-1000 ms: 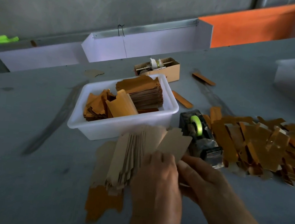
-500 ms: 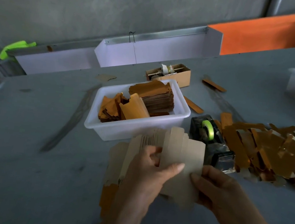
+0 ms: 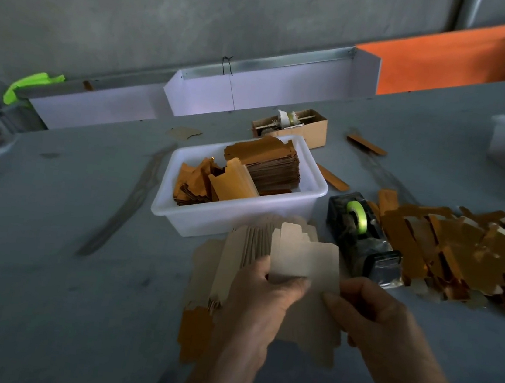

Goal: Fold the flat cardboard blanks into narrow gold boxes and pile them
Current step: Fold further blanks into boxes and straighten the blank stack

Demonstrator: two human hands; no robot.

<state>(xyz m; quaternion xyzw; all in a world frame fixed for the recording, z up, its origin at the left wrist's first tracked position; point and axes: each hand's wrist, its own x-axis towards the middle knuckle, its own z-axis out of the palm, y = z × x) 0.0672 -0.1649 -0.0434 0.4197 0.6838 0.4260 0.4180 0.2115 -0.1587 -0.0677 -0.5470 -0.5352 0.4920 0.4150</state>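
The left hand (image 3: 258, 300) is pinching one flat blank (image 3: 306, 261), plain side up, thumb on top. The right hand (image 3: 366, 313) is gripping the same blank at its opposite edge, fingers curled behind it. The fanned stack of blanks (image 3: 236, 259) is lying directly beneath and left of the left grip on the table (image 3: 57, 294); the pile of gold boxes (image 3: 460, 248) is lying beyond the right grip, past the tape dispenser (image 3: 363, 233).

Risk: a second blank is possibly clinging underneath, causing a double fold. Uneven pull between grips is likely to skew the crease.
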